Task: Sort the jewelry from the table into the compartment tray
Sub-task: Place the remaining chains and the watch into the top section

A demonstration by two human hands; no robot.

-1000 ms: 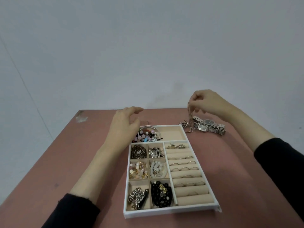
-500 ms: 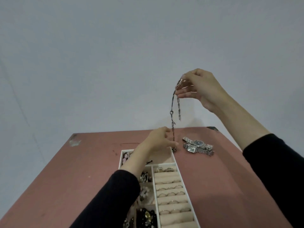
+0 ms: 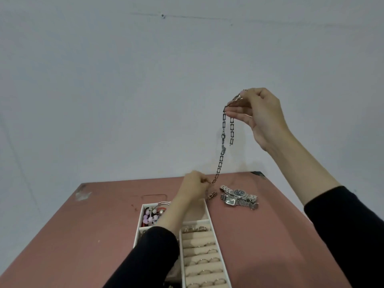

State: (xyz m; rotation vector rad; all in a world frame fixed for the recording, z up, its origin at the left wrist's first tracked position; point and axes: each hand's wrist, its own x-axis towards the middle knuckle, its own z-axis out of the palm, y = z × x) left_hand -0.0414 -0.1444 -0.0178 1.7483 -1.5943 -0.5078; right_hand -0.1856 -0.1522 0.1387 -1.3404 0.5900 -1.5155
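Bench [image 3: 83, 235]: matte reddish top, scuffed at the far left corner.

Tray [image 3: 138, 223]: white rim and tan lining. It has square pockets on the left, padded ring rolls on the right, and one long open pocket at the far right.

Change: a second ago the right hand [image 3: 257, 115] was down by the watches. Now it's raised high, pinching the top of the chain [image 3: 221, 156]. The left hand [image 3: 192, 187] has left the bead pocket and pinches the chain's low end just past the tray's far edge.

So the chain is off the bench and pulled almost straight between both hands. A short free end hangs by the right hand, and another bit lies on the bench beside the tray corner. My guess is it goes in the long pocket next.

Chain: dark metal with flat rectangular links and a clasp midway.

Watches [image 3: 239, 197]: two, with steel link bands, one round dial and one square. Not yet sorted.

Beads [image 3: 150, 215]: pink, round and glossy.

Rings [image 3: 204, 261]: thin bands slotted in the rolls.
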